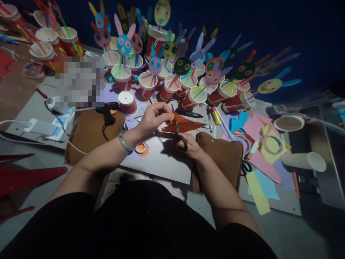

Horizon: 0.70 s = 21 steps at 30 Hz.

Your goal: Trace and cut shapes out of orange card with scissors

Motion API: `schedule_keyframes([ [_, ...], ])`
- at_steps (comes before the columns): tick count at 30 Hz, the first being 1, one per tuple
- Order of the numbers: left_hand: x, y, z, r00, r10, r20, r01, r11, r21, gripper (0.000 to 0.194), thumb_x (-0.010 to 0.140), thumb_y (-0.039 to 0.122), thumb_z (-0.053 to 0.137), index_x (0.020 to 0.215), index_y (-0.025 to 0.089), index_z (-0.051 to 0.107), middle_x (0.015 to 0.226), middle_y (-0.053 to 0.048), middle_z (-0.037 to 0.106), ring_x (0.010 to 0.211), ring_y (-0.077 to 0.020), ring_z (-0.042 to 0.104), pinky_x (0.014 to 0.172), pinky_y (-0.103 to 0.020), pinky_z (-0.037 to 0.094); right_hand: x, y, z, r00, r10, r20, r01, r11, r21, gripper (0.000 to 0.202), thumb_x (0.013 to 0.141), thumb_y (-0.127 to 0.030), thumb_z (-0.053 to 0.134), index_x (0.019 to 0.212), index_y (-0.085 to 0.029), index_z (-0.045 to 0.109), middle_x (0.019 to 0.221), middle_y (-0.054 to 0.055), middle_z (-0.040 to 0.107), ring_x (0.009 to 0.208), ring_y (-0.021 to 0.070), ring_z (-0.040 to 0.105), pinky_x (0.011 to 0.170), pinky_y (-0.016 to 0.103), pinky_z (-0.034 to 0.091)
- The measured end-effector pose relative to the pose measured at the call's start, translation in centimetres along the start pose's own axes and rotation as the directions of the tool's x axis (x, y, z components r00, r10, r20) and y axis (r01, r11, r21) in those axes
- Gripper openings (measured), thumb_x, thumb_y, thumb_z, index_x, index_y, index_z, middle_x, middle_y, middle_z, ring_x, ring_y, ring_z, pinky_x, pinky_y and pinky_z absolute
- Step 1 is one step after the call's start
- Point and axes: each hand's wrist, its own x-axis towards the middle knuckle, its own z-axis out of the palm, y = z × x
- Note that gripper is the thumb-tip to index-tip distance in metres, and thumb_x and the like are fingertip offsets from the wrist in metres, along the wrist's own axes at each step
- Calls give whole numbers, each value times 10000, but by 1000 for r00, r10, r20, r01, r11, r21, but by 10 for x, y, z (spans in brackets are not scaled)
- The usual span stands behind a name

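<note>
Pinched between the thumb and fingers of my left hand [156,117] is a small piece of orange paper [171,116]. My right hand [190,144] grips black-handled scissors [181,140], its fingers around the handles. The blades point upward beside the orange piece; whether they touch it I cannot tell. Behind the scissors a larger, pointed sheet of orange paper [190,124] lies on the table. A small white ring [141,147] rests on an orange paper disc below my left wrist. A black pen [190,113] lies beyond my hands.
Red-and-white paper cups [147,86] with paper rabbit heads on straws fill the back. A lidded or upturned cup [127,102] stands nearer. Brown pads [219,154] flank my forearms. A glue gun [108,114] and power strip [63,124] lie left; coloured paper [260,187] and tape [272,144] lie right.
</note>
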Motion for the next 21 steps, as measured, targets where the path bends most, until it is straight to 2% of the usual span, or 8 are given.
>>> schedule_keyframes([
  [7,1,-1,2,998,-55,27,54,998,45,188,732,256,750,672,150,606,603,19,601,555,-78,554,544,-204,430,1,5,4,999,-36,-13,38,977,211,617,720,-748,696,598,-183,481,533,-34,459,471,73,368,440,239,242],
  [14,-2,-6,6,988,-149,-48,151,987,48,163,751,223,719,675,153,593,559,46,543,497,-54,471,477,-185,350,-2,12,1,994,-97,42,75,929,361,620,725,-774,669,618,-185,507,556,-25,491,449,73,364,395,215,231],
  [18,3,-4,5,964,-258,-72,255,966,-45,186,724,181,691,626,162,535,494,72,442,441,-37,381,431,-178,244,-8,10,-8,975,-218,39,161,819,551,623,718,-803,634,597,-220,451,520,-42,412,434,96,355,339,202,237],
  [21,3,-1,3,909,-416,43,418,904,-90,168,716,208,691,653,165,541,533,66,450,434,-31,363,421,-176,202,-14,2,-25,944,-329,26,230,711,664,613,780,-785,578,584,-222,432,529,-45,393,425,83,333,354,199,278],
])
